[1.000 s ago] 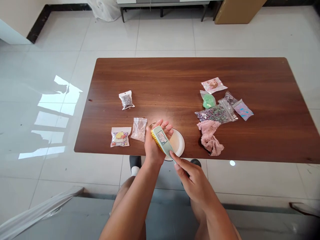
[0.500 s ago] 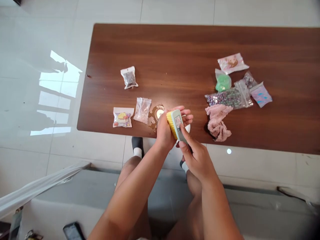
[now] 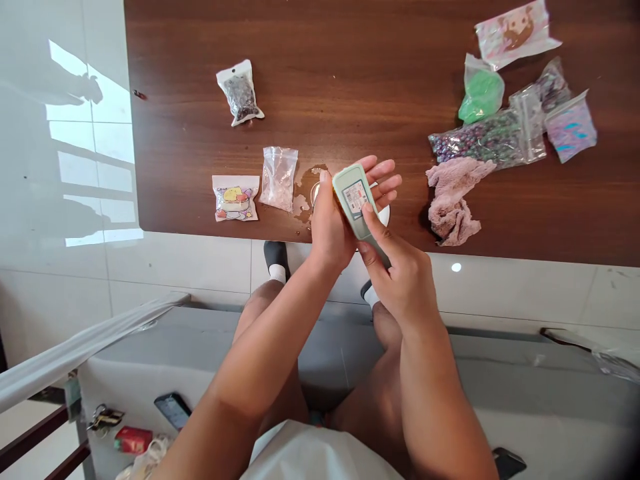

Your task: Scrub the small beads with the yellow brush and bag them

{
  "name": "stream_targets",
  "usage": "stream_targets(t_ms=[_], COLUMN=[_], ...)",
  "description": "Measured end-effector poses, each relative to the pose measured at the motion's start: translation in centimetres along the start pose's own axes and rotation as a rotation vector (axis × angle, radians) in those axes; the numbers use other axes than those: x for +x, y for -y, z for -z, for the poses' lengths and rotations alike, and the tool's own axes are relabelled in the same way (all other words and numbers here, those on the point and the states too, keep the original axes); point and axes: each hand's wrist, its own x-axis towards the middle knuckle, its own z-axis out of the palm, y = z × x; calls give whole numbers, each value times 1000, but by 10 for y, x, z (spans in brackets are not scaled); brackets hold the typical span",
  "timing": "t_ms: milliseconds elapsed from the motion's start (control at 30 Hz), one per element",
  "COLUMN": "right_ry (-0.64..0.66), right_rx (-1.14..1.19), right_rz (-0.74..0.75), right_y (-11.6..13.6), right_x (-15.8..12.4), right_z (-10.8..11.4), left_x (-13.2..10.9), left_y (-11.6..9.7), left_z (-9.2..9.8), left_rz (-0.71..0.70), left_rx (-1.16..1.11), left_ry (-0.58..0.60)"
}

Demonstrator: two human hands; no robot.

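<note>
My right hand (image 3: pixel 400 273) grips a pale green scrubbing brush (image 3: pixel 354 195) by its handle, with the thumb and a finger along its back. A printed label is stuck on the back of the brush. Its bristle side is turned down onto the palm of my left hand (image 3: pixel 335 227), and hardly any of the yellow bristles show. The left hand lies palm up, fingers stretched out past the brush head. Under both hands, a white round thing (image 3: pixel 384 215) is mostly covered. Liquid is spilled on the table (image 3: pixel 320 100) to the left of it.
At left lie a bag of dark beads (image 3: pixel 240 95), a clear zip bag (image 3: pixel 279 180) and a cartoon-printed packet (image 3: pixel 235 200). To the right are a crumpled pink cloth (image 3: pixel 453 200), a long bead bag (image 3: pixel 485 139) and a green-filled bag (image 3: pixel 481 93). A phone (image 3: pixel 173 410) lies on the grey seat.
The view has tipped downward and closer, so the table sits higher. The brush has turned flatter on my left palm, showing more of its labelled back and less of its bristles.
</note>
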Motion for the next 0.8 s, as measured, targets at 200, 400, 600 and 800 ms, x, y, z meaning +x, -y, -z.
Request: stream_targets(t_ms=[200,400,600,800], right_ry=[51,-4,27,-94], right_rx=[83,89,86,2], right_rz=[-15,-36,-11,24], right_y=[6,8,5,3], right_x=[1,0,2,1], right_z=[2,1,-4,-6], left_x=[-1,0,1,-2], left_y=[-2,-9,-5,-5], left_z=[4,4,6,3], left_rz=[-52,31,36,77], left_rx=[-38,-122,-58,-40], left_ry=[38,-83,31,0])
